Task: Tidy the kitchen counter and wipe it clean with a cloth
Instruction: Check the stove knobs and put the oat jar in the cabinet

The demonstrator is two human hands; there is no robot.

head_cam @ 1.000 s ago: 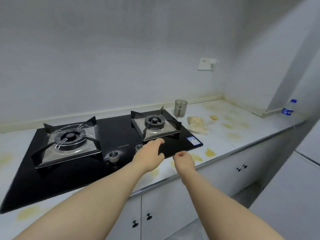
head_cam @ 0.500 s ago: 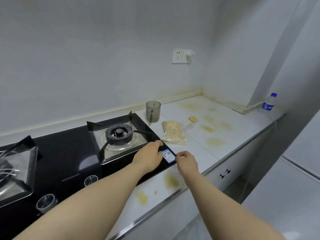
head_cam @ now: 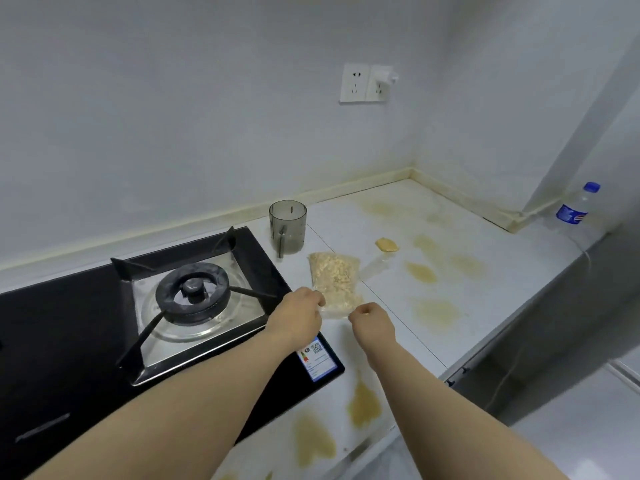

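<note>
Reach shifted from stove [head_cam: 69, 323] to bag [head_cam: 334, 275]. Your left hand [head_cam: 301, 315] fingers pinch near corner; right hand [head_cam: 373, 323] fingers curled, grip unclear. Tidying starts.

Clearance, reckoned from grain bag [head_cam: 336, 282] | 9 o'clock: passage blocked by raised burner grate [head_cam: 194, 299] | 11 o'clock: grey jug [head_cam: 288, 226] stood near | 1 o'clock: flat yellow scrap [head_cam: 387, 244] laid apart | 3 to 5 o'clock: stained counter [head_cam: 460, 282] left open to its edge | 2 o'clock, far: bottle [head_cam: 576, 207] stood at counter end
</note>
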